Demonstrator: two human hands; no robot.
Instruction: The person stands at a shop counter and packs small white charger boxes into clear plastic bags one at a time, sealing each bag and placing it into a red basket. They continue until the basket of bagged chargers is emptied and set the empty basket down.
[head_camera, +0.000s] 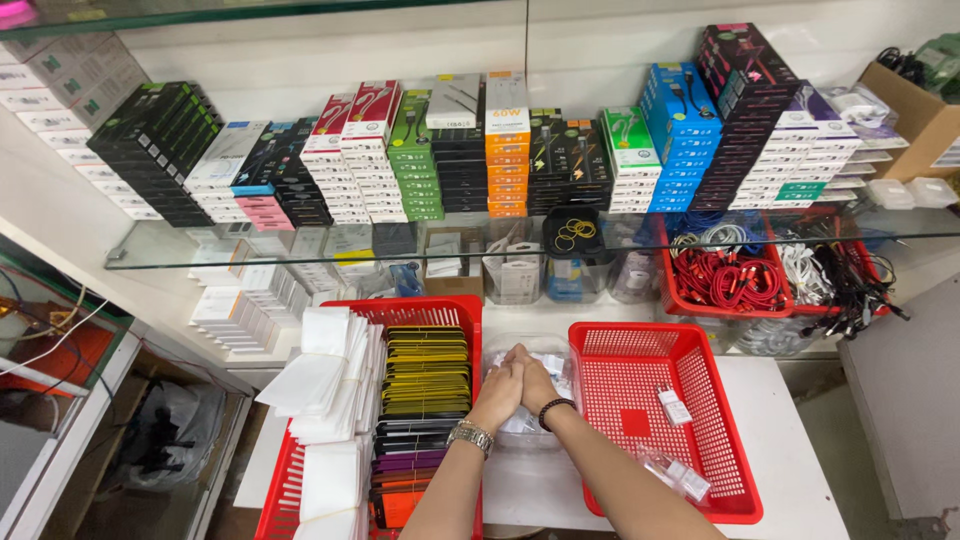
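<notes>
Reaching forward together, the left hand (497, 388) and the right hand (535, 380) were pressed side by side over a clear plastic tub (520, 425) of small white packets; whether the fingers gripped anything could not be told. The left wrist wore a metal watch (470, 436), the right a dark bead bracelet (555, 408). The tub sat on the white counter (790, 440) between two red baskets. The left red basket (440, 310) held stacked white sleeves (328, 385) beside rows of flat packs (425, 400) in yellow, black, purple and orange. The right red basket (700, 365) held a few small clear-wrapped white items (673, 405). Beyond them stood a red bin (672, 295) of coiled red cables (730, 280), with white and black cables just beside it. A glass shelf (140, 245) above carried rows of stacked coloured boxes (505, 145), and a cardboard carton (925, 120) stood at the far right against the white wall.
</notes>
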